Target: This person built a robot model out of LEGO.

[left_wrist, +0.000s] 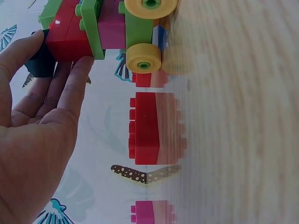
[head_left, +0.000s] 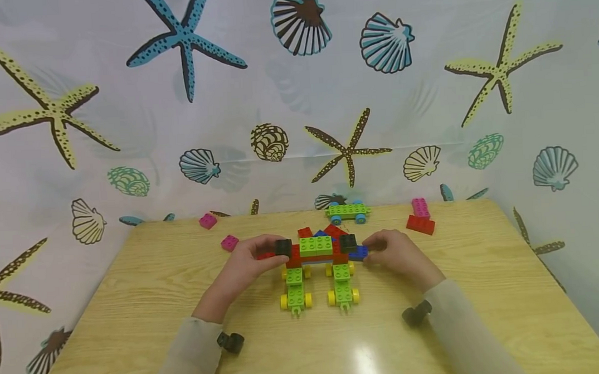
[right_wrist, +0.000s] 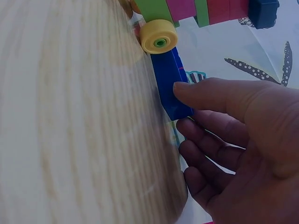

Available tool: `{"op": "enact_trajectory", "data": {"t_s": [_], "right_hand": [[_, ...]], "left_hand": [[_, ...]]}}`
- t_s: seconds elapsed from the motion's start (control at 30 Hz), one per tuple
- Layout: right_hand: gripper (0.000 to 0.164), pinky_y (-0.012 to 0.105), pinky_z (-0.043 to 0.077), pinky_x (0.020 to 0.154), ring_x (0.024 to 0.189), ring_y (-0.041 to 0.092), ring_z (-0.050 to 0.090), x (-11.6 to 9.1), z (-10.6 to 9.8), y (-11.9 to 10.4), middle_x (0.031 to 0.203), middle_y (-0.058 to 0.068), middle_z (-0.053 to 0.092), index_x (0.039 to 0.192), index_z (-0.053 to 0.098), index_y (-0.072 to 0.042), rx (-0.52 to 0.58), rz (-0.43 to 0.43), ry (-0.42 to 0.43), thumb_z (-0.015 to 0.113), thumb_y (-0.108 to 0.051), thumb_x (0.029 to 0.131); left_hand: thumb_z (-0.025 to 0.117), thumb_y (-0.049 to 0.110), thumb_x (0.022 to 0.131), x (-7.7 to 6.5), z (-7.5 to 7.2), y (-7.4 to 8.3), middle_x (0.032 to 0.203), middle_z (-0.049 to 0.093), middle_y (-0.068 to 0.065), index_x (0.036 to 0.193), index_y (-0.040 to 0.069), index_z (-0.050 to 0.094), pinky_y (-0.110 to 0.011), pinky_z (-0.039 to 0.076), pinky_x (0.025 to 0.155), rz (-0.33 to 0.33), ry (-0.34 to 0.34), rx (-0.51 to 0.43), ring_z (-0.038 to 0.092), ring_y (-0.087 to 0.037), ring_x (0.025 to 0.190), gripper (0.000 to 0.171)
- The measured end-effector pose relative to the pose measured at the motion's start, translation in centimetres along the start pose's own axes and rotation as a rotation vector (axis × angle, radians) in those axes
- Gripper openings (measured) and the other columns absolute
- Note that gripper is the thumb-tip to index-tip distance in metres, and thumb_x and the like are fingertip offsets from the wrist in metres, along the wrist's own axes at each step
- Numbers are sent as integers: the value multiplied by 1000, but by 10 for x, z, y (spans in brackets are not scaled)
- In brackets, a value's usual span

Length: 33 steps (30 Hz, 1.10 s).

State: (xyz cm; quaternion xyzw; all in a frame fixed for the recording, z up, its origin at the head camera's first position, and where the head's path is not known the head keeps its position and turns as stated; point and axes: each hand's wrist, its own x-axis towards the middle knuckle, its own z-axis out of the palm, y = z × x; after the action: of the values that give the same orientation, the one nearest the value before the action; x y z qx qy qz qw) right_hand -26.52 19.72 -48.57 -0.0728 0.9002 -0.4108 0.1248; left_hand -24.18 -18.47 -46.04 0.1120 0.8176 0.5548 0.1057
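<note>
Your right hand (head_left: 402, 256) pinches near end of blue rectangular plastic brick (right_wrist: 167, 83), long axis running leftward toward lime-and-red wheeled plastic model (head_left: 315, 246); your left hand (head_left: 250, 267) pinches model's black square block (head_left: 283, 248).

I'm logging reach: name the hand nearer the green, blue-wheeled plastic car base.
Right. The right hand is front-right of the car base; the left hand is front-left, farther.

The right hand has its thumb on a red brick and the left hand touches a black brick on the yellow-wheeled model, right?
Not quite: the right wrist view shows the right hand has its thumb on a blue brick, not a red one. The left hand does touch a black brick on the yellow-wheeled model.
</note>
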Motion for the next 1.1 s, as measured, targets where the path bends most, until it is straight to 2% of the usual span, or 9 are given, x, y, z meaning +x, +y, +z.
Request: {"op": "enact_trajectory", "data": {"t_s": [0.27, 0.43, 0.6, 0.8, 1.1], "right_hand": [[34, 57, 53, 121, 129, 31, 67, -1, -7, 6, 136, 9, 78, 132, 80, -14, 36, 18, 16, 83, -26, 101], [33, 49, 58, 112, 120, 29, 69, -4, -17, 7, 130, 8, 79, 134, 79, -15, 66, 41, 23, 81, -27, 103], [36, 47, 62, 108, 120, 29, 71, -5, -25, 2, 134, 11, 78, 138, 77, -12, 52, -3, 47, 78, -26, 105], [38, 51, 63, 111, 121, 31, 75, -7, -30, -15, 134, 15, 79, 138, 76, -7, 36, -87, 69, 79, -25, 104], [40, 53, 65, 107, 120, 34, 76, -16, -42, -57, 131, 17, 80, 139, 74, -5, 17, -195, 95, 79, -25, 105]], "left_hand": [[84, 26, 103, -1, -1, -2, 148, 74, -11, 143, 14, 73, -58, 51, 126, -5, 0, 0, 68, -34, 140, 43], [84, 26, 103, -1, 0, -1, 148, 73, -11, 143, 14, 73, -58, 52, 126, -8, 5, 1, 68, -34, 141, 44], [85, 28, 102, 0, -1, 0, 149, 73, -10, 143, 16, 73, -57, 51, 126, -17, 2, 4, 67, -34, 141, 45], [85, 28, 102, -2, -1, -1, 149, 73, -10, 144, 17, 73, -58, 52, 126, -10, 5, 9, 67, -34, 141, 45], [87, 32, 100, -1, 2, 1, 144, 75, -6, 143, 22, 74, -54, 56, 122, 5, 14, 42, 69, -31, 136, 46]]}}
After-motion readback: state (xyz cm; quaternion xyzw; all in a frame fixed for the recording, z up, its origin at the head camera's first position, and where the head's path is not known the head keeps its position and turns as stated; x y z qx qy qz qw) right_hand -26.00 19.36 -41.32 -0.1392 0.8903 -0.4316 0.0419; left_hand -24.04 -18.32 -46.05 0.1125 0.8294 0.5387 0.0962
